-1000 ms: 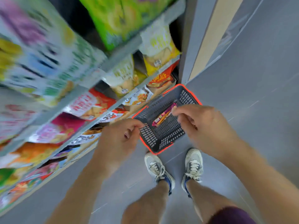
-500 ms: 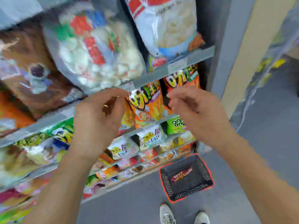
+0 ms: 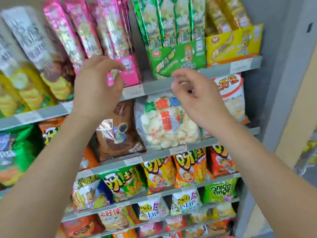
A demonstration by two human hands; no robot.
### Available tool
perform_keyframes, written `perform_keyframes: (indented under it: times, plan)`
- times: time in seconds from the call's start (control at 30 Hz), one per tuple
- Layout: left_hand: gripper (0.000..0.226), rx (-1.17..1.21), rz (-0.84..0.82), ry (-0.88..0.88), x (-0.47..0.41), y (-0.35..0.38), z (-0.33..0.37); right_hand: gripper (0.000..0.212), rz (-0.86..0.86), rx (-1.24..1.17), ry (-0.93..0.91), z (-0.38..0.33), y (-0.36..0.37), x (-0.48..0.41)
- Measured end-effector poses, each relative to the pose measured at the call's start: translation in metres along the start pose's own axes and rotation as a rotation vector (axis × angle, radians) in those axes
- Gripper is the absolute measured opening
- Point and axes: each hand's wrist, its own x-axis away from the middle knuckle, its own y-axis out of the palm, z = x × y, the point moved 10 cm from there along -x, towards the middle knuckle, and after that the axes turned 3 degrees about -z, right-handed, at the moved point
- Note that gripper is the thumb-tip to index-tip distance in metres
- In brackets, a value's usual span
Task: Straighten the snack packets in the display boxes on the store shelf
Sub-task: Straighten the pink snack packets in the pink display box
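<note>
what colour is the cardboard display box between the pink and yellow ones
Green cardboard display box, head view.

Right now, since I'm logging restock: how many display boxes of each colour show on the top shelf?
Pink box: 1
Green box: 1
Yellow box: 1
Total: 3
</note>
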Motion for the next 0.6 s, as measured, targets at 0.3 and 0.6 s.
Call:
perform_keyframes:
  times: [0.3, 0.6]
  plan:
    - [0.029, -0.144, -0.03, 0.205, -0.032, 0.018, -0.025, 0.049, -0.108, 0.285, -0.136, -0.042, 0.072, -0.087]
    - [0.018, -0.028, -0.095, 0.172, -0.056, 0.003, -0.044, 0.039, -0.058, 0.497, -0.177, -0.047, 0.108, -0.098]
